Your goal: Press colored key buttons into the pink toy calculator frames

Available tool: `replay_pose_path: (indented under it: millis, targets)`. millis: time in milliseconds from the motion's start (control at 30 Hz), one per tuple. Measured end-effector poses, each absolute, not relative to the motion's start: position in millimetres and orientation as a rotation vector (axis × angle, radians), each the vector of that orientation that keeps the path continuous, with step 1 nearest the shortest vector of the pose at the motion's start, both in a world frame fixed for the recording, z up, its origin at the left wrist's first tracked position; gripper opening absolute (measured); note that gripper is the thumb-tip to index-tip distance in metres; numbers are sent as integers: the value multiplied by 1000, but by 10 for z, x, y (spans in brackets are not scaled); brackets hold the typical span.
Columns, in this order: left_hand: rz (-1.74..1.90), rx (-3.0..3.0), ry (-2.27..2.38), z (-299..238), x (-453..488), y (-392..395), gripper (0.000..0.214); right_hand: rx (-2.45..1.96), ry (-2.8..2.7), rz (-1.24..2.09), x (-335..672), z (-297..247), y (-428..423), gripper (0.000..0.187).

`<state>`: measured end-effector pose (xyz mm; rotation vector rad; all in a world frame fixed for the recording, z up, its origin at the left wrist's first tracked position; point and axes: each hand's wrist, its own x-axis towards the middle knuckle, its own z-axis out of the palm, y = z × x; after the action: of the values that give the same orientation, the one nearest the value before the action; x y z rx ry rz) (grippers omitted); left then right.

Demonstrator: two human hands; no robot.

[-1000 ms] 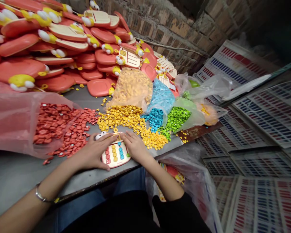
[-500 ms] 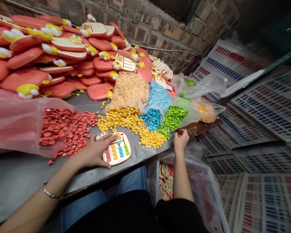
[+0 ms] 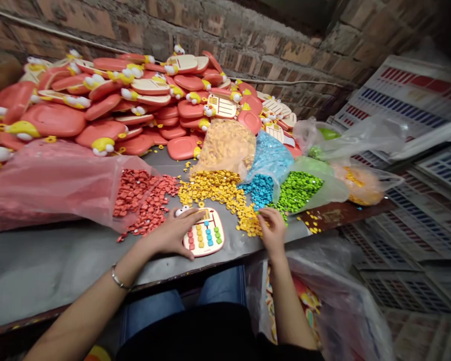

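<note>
My left hand (image 3: 171,233) lies across the top of a coral plastic toy with rows of coloured round keys (image 3: 205,233), pinning it to the grey table (image 3: 60,265). Loose yellow pieces (image 3: 210,190) spill just beyond it, with red pieces (image 3: 146,205) to its left. My right hand (image 3: 272,231) pinches its fingers at the edge of the yellow pile, close to the green pieces (image 3: 296,190); anything between the fingertips is hidden. Blue pieces (image 3: 261,189) lie behind that hand, spilling from a plastic bag (image 3: 270,155).
A heap of coral toy bodies with yellow and white parts (image 3: 97,110) rises against a brick wall (image 3: 248,30). Stacks of white trays with printed coloured rows (image 3: 409,95) fill the right side. A plastic bag of printed cards (image 3: 323,296) stands below the table edge.
My right hand has moved left from the table's edge into the yellow pieces. My left hand stays on the toy. The whole view has shifted, showing more wall.
</note>
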<state>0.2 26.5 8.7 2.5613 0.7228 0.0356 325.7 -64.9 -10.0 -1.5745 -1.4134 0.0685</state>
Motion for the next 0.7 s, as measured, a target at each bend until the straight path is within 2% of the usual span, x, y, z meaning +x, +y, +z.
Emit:
replay_pose_path:
  millis: [133, 300, 467, 700]
  targets:
    - [30, 2561, 725, 67, -1, 264, 115, -1370, -1861, 335, 2503, 22, -201, 12]
    - [36, 2561, 734, 52, -12, 266, 113, -1428, -2208, 172, 2297, -122, 131, 21]
    - [28, 2569, 735, 60, -15, 280, 114, -1420, -2270, 104, 2352, -167, 88, 20]
    - [32, 2579, 726, 61, -21, 286, 110, -1204, -2259, 538, 2541, 61, -259, 13]
